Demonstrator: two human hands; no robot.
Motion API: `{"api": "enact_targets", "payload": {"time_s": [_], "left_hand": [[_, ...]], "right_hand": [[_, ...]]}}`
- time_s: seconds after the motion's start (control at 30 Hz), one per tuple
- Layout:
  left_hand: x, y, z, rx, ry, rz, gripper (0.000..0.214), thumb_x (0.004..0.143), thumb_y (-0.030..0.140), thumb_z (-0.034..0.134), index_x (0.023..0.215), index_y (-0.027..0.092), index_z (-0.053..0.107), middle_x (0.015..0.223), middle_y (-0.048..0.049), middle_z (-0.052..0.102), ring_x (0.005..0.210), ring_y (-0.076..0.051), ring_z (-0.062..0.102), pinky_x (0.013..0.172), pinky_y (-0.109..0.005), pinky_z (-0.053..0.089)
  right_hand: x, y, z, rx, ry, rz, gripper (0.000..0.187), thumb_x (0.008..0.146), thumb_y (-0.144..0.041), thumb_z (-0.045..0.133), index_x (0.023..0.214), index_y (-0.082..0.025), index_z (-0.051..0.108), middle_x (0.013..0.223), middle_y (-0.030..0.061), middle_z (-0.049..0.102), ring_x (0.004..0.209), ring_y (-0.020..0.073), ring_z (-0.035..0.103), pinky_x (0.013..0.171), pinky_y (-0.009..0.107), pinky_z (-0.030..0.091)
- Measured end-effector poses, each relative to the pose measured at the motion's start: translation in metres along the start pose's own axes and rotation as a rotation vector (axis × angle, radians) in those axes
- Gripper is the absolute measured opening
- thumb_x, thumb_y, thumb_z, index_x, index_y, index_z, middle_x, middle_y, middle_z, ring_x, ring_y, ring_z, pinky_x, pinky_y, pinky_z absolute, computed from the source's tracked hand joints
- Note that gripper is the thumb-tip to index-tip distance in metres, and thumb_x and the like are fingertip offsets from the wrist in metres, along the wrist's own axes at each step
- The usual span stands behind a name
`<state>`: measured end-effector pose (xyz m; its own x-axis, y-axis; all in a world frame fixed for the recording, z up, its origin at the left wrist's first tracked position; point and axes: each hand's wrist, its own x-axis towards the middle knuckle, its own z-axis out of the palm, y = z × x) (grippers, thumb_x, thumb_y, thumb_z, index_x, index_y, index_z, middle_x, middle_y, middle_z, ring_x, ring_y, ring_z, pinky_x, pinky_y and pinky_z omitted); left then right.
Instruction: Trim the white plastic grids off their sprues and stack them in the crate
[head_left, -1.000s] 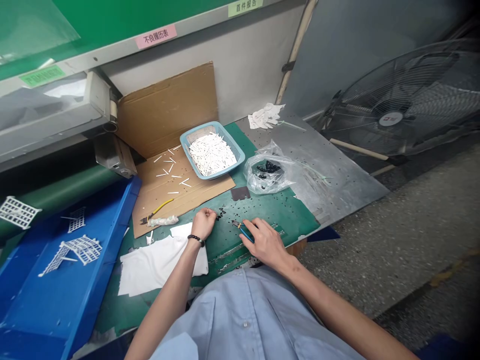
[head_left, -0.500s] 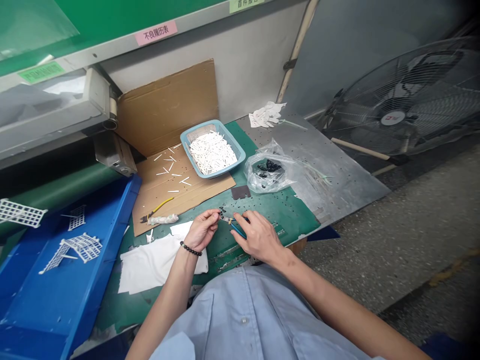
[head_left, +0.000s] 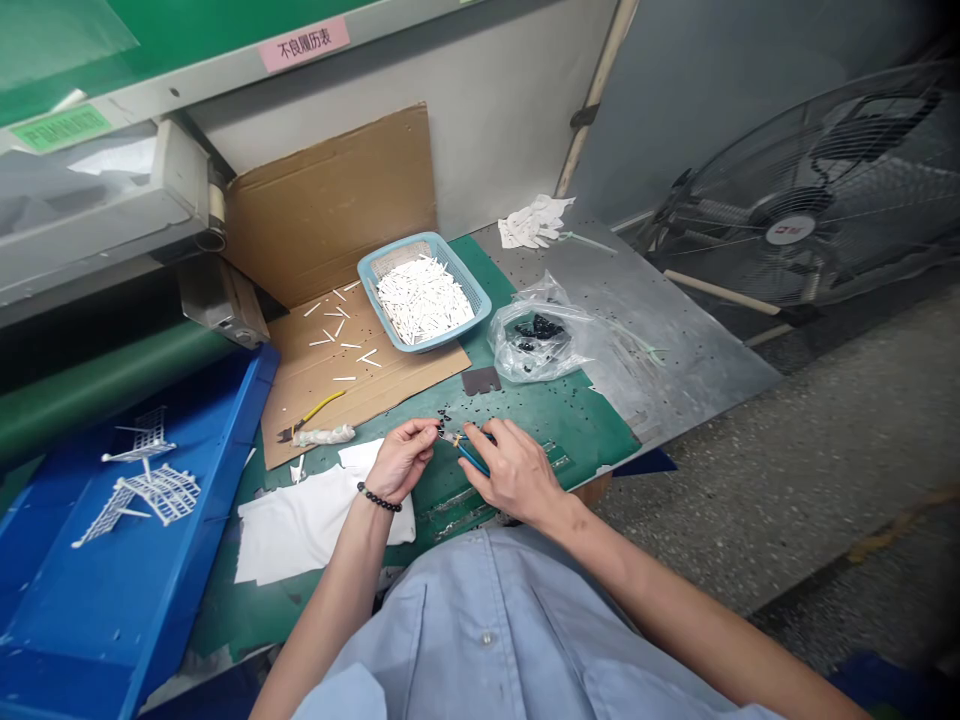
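Note:
My right hand (head_left: 517,465) is wrapped round blue-handled side cutters (head_left: 472,458), their jaws pointing left at my other hand. With thumb and forefinger pinched together, my left hand (head_left: 406,458) holds something tiny at the tips of the jaws; the fingers mostly hide it. Small black bits (head_left: 444,415) lie on the green mat (head_left: 525,405) just beyond the fingertips. Under the left wrist, which wears a beaded bracelet, is a white cloth (head_left: 300,530). An open clear plastic bag (head_left: 540,335) with black pieces inside sits beyond my right hand.
A blue basket (head_left: 371,290) of short white sticks stands on cardboard (head_left: 300,375), with loose sticks and yellow-handled cutters (head_left: 319,408) nearby. White lattice parts (head_left: 169,490) lie in a blue bin (head_left: 90,590) at left. White gloves (head_left: 534,222) and a fan (head_left: 795,220) are farther off.
The white lattice part that hung over the green roller at far left is gone from there, and the lattice parts in the bin sit differently. Both hands keep nearly the same pose.

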<state>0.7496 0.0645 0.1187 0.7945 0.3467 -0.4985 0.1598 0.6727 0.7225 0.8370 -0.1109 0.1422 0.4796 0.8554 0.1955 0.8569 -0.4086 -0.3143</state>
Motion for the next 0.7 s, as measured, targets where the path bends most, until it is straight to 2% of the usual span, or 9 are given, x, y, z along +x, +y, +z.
{"api": "enact_targets", "payload": {"time_s": [0.23, 0.47, 0.63, 0.7], "left_hand": [[-0.001, -0.001, 0.0, 0.008, 0.013, -0.01, 0.029, 0.059, 0.024, 0.084, 0.081, 0.011, 0.071, 0.06, 0.0008, 0.055, 0.052, -0.003, 0.039, 0.047, -0.016, 0.029], [-0.005, -0.001, 0.003, 0.094, 0.058, -0.036, 0.031, 0.054, 0.023, 0.087, 0.077, 0.01, 0.071, 0.062, -0.0001, 0.058, 0.054, -0.003, 0.044, 0.051, -0.016, 0.033], [-0.005, -0.004, -0.003, -0.026, 0.025, -0.046, 0.03, 0.062, 0.021, 0.081, 0.086, 0.008, 0.069, 0.067, -0.0011, 0.057, 0.056, -0.003, 0.044, 0.049, -0.014, 0.033], [-0.002, -0.004, -0.009, -0.122, 0.022, -0.078, 0.023, 0.065, 0.023, 0.077, 0.08, 0.009, 0.066, 0.068, -0.0012, 0.055, 0.055, -0.004, 0.043, 0.048, -0.015, 0.033]], "right_hand": [[0.002, -0.002, -0.003, -0.032, -0.012, 0.001, 0.039, 0.091, -0.035, 0.049, 0.125, -0.015, 0.053, 0.096, 0.0105, 0.055, 0.086, 0.0232, 0.048, 0.074, 0.032, 0.04], [-0.002, -0.004, 0.0, -0.078, -0.094, 0.001, 0.024, 0.095, -0.032, 0.045, 0.109, -0.019, 0.06, 0.082, 0.004, 0.055, 0.071, 0.0167, 0.052, 0.058, 0.028, 0.035], [-0.012, 0.004, 0.014, 0.01, -0.046, 0.047, 0.028, 0.094, -0.035, 0.046, 0.115, -0.019, 0.057, 0.087, 0.0049, 0.056, 0.079, 0.0176, 0.054, 0.068, 0.027, 0.039], [-0.015, 0.01, 0.018, 0.017, -0.039, 0.097, 0.031, 0.093, -0.037, 0.048, 0.116, -0.018, 0.056, 0.09, 0.0062, 0.056, 0.084, 0.0193, 0.053, 0.072, 0.028, 0.04]]}}
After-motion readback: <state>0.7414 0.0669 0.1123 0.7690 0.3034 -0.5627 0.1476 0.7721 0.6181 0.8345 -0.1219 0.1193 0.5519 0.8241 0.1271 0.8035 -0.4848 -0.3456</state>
